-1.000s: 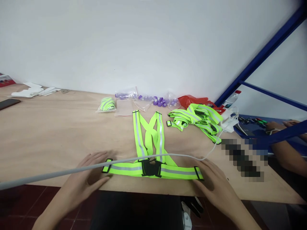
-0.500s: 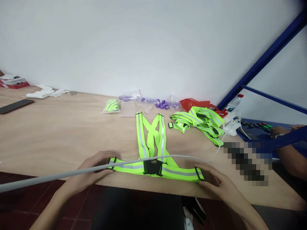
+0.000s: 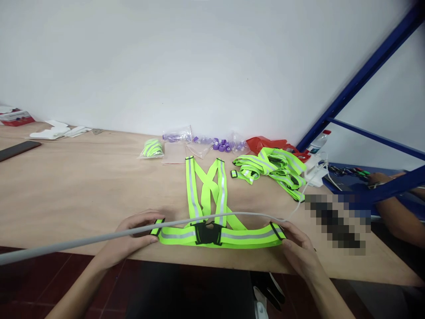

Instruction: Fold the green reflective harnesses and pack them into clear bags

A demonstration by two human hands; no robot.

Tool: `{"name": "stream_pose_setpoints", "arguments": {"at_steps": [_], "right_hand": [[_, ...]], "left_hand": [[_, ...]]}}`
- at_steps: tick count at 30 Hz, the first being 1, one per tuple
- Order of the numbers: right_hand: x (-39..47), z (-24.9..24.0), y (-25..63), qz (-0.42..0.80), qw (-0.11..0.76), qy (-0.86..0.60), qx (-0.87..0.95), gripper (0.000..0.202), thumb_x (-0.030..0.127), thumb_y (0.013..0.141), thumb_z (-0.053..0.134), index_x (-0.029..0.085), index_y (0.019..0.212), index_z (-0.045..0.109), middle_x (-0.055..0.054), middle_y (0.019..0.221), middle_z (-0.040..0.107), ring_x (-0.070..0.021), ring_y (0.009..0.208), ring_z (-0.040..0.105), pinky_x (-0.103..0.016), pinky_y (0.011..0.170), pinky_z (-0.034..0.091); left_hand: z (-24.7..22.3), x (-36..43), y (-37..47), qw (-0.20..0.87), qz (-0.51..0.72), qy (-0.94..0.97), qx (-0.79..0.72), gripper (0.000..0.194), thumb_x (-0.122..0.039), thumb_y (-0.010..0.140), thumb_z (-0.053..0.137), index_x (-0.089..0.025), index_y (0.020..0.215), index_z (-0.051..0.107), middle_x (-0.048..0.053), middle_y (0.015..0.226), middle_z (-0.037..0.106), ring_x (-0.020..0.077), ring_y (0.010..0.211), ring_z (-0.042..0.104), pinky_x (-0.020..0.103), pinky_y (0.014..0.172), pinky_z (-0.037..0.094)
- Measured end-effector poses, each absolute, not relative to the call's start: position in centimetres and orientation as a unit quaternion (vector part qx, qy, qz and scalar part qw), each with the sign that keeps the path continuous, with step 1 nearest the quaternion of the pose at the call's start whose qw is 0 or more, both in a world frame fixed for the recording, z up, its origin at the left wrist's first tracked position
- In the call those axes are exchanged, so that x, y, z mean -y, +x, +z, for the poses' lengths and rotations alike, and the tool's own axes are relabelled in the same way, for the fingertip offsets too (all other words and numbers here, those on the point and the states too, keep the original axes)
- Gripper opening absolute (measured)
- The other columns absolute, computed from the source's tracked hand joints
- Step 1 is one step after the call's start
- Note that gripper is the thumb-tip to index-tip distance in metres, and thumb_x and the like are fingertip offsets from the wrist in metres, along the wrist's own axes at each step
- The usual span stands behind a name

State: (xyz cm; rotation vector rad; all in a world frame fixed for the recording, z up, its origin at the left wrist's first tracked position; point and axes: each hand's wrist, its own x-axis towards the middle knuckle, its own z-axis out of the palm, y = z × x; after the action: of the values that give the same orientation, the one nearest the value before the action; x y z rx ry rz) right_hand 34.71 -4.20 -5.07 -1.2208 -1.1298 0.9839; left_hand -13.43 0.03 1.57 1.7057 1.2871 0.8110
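A neon-green harness with silver stripes point(image 3: 181, 236) lies near the table's front edge, its two shoulder straps crossing and reaching away from me. A black buckle point(image 3: 208, 233) joins the middle of its waist strap. My left hand point(image 3: 133, 232) pinches the strap's left end by a black slider. At the right end, my right hand point(image 3: 297, 243) has thumb and fingers closed on the strap beside another slider. A pale cable point(image 3: 109, 237) runs across the view in front of my left hand and the harness.
Behind lie a bagged green strap point(image 3: 153, 149), purple pieces point(image 3: 222, 145) in and near clear bags, and a red bag point(image 3: 265, 144). More green harnesses point(image 3: 272, 166) are heaped right. A phone-like dark object point(image 3: 20, 150) is far left. Another person's arm point(image 3: 398, 219) shows beyond a blue frame point(image 3: 365, 75).
The right end of the waist strap has risen slightly with my right hand, and the strap lies straighter. My left fingers have closed further over the left end. The view has shifted slightly.
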Motion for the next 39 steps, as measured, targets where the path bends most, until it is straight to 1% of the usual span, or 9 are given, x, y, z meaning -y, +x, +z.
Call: {"name": "stream_pose_setpoints", "arguments": {"at_steps": [4, 10, 13, 17, 19, 25, 33, 36, 39], "right_hand": [[4.2, -5.3, 34.9, 0.422, 0.576, -0.526, 0.463, 0.048, 0.055, 0.065, 0.087, 0.028, 0.103, 0.079, -0.01, 0.11, 0.078, -0.0308, 0.103, 0.071, -0.039, 0.086, 0.059], [4.1, -3.6, 34.3, 0.405, 0.536, -0.546, 0.5, 0.047, 0.054, 0.064, 0.088, 0.026, 0.101, 0.079, -0.011, 0.105, 0.079, -0.031, 0.101, 0.072, -0.041, 0.086, 0.059], [4.1, -2.2, 34.1, 0.405, 0.484, -0.563, 0.534, 0.047, 0.054, 0.065, 0.087, 0.025, 0.102, 0.079, -0.01, 0.105, 0.079, -0.0312, 0.102, 0.071, -0.042, 0.09, 0.058], [4.4, -0.7, 33.9, 0.409, 0.395, -0.587, 0.576, 0.059, 0.055, 0.067, 0.084, 0.022, 0.115, 0.077, -0.013, 0.116, 0.076, -0.033, 0.108, 0.069, -0.044, 0.093, 0.057], [4.6, -0.1, 33.9, 0.401, 0.352, -0.604, 0.592, 0.062, 0.055, 0.068, 0.083, 0.023, 0.12, 0.075, -0.013, 0.12, 0.075, -0.0332, 0.107, 0.069, -0.045, 0.093, 0.057], [4.8, 1.3, 33.8, 0.37, 0.282, -0.614, 0.638, 0.052, 0.054, 0.072, 0.081, 0.024, 0.115, 0.077, -0.012, 0.126, 0.073, -0.0363, 0.121, 0.064, -0.05, 0.107, 0.048], [5.0, 2.1, 34.5, 0.371, 0.256, -0.592, 0.668, 0.045, 0.055, 0.077, 0.078, 0.026, 0.112, 0.079, -0.011, 0.122, 0.074, -0.0358, 0.118, 0.066, -0.048, 0.105, 0.05], [5.0, 2.4, 34.3, 0.376, 0.255, -0.593, 0.664, 0.047, 0.052, 0.078, 0.078, 0.027, 0.116, 0.077, -0.011, 0.128, 0.072, -0.0358, 0.121, 0.064, -0.049, 0.106, 0.049], [5.1, 2.8, 33.8, 0.391, 0.242, -0.582, 0.671, 0.047, 0.043, 0.079, 0.077, 0.029, 0.124, 0.072, -0.009, 0.137, 0.066, -0.0351, 0.13, 0.058, -0.05, 0.11, 0.045]], "left_hand": [[2.0, 0.2, -14.1, 0.388, 0.29, 0.702, -0.523, 0.044, -0.054, 0.079, 0.076, -0.029, 0.116, 0.078, 0.006, 0.131, 0.07, 0.034, 0.127, 0.061, 0.046, 0.111, 0.048], [0.8, 0.2, -15.2, 0.397, 0.297, 0.712, -0.497, 0.041, -0.049, 0.08, 0.077, -0.032, 0.117, 0.078, 0.005, 0.133, 0.069, 0.034, 0.123, 0.063, 0.044, 0.107, 0.051], [0.7, -0.1, -15.2, 0.405, 0.296, 0.714, -0.488, 0.04, -0.047, 0.078, 0.078, -0.031, 0.115, 0.079, 0.006, 0.13, 0.071, 0.0342, 0.12, 0.065, 0.043, 0.104, 0.053], [1.5, -0.5, -14.6, 0.416, 0.243, 0.726, -0.49, 0.04, -0.044, 0.076, 0.078, -0.03, 0.114, 0.079, 0.007, 0.128, 0.071, 0.0315, 0.106, 0.07, 0.039, 0.092, 0.058], [2.2, -0.6, -14.3, 0.404, 0.222, 0.743, -0.485, 0.04, -0.043, 0.076, 0.079, -0.03, 0.114, 0.079, 0.006, 0.128, 0.071, 0.0306, 0.106, 0.069, 0.036, 0.09, 0.059], [4.0, -0.5, -14.0, 0.376, 0.158, 0.793, -0.452, 0.045, -0.044, 0.083, 0.074, -0.032, 0.126, 0.072, 0.006, 0.121, 0.071, 0.0274, 0.106, 0.069, 0.027, 0.082, 0.059], [3.6, -0.1, -15.7, 0.325, 0.111, 0.815, -0.467, 0.047, -0.045, 0.086, 0.071, -0.036, 0.133, 0.068, 0.005, 0.13, 0.069, 0.0308, 0.124, 0.062, 0.033, 0.098, 0.056], [4.0, -0.1, -15.4, 0.351, 0.132, 0.804, -0.462, 0.046, -0.044, 0.087, 0.07, -0.034, 0.132, 0.068, 0.006, 0.131, 0.068, 0.028, 0.119, 0.065, 0.034, 0.099, 0.055], [4.5, 0.0, -14.8, 0.406, 0.152, 0.777, -0.456, 0.047, -0.043, 0.087, 0.069, -0.034, 0.133, 0.066, 0.006, 0.129, 0.068, 0.0258, 0.112, 0.069, 0.033, 0.094, 0.057]]}}
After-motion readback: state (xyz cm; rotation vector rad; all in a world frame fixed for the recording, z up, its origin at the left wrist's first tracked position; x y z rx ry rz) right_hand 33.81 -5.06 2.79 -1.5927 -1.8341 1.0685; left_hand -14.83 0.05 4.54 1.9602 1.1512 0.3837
